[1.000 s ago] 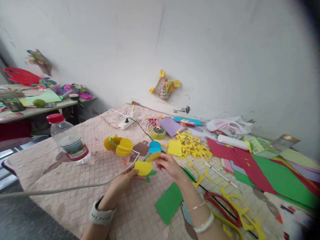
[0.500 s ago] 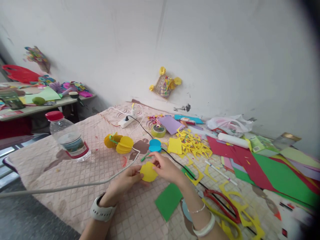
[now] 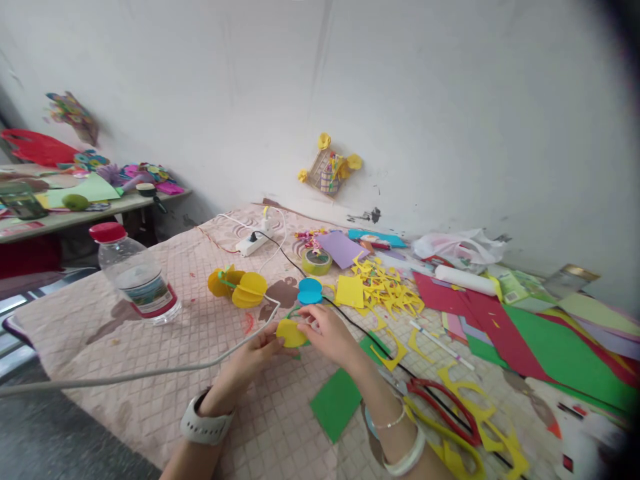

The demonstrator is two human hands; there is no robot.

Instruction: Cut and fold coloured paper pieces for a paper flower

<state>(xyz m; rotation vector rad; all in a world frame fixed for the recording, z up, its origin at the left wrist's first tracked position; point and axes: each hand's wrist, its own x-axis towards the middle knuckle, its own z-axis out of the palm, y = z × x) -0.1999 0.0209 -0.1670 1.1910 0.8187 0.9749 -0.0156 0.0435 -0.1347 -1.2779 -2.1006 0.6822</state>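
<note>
Yellow disc (image 3: 290, 334), shifted up-left: lower centre, roundish, between left hand (image 3: 256, 353), pinching its edge, and right hand (image 3: 331, 333), touching opposite edge, pinch unclear.

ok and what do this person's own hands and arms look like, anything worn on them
The left hand and right hand wear no gloves, and no sleeves show. A pale grey watch-style strap with small holes circles the left wrist; the right forearm has a thin silvery bracelet and a thicker whitish bangle.
</note>
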